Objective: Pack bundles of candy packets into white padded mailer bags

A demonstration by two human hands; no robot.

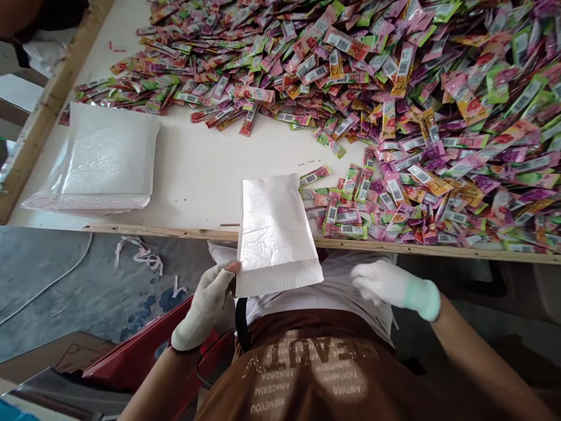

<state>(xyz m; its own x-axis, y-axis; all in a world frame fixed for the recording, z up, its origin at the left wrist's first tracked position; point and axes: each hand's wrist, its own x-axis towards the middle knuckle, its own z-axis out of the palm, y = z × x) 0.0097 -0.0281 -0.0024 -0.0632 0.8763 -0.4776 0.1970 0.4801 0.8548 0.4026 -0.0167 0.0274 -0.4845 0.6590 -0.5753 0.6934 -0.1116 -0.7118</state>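
Observation:
My left hand (207, 307), in a white glove with the thumb tip bare, pinches the near left corner of a white padded mailer (275, 237). The mailer lies half on the table and half over its front edge. My right hand (392, 287), also gloved in white, hovers just right of the mailer's near end, fingers loosely spread, holding nothing. A small loose group of colourful sachets (346, 207) lies on the table right beside the mailer.
A huge heap of colourful sachets (438, 105) covers the far and right table. A stack of white padded mailers (103, 161) sits at the left. The wooden table edge (175, 231) runs across; a red bin (144, 351) stands by my left leg.

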